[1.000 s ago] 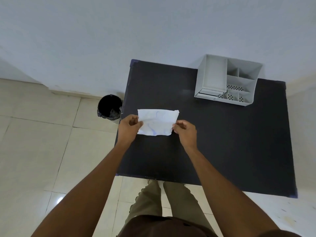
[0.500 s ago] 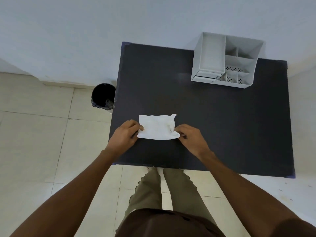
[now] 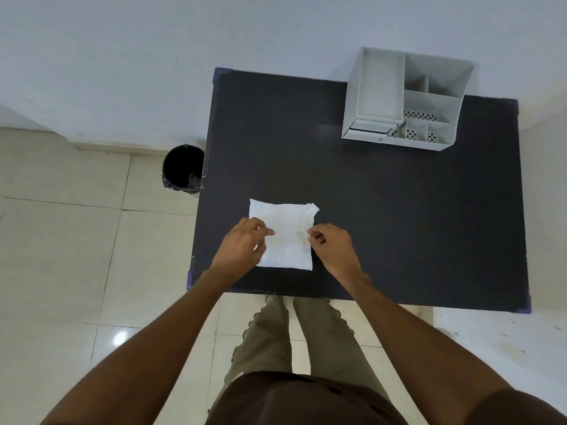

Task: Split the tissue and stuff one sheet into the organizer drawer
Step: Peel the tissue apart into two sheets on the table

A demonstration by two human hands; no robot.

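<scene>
Tissue (image 3: 283,237) lies on table (image 3: 399,225) front-left; organizer (image 3: 405,99) at its back-right.

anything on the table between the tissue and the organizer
No. In the head view, only bare black table separates the tissue, pinched by both hands, from the grey organizer at the far right corner.

A black table (image 3: 383,225) carries a white tissue (image 3: 285,237) near its front-left and a grey organizer (image 3: 402,99) back-right.
</scene>
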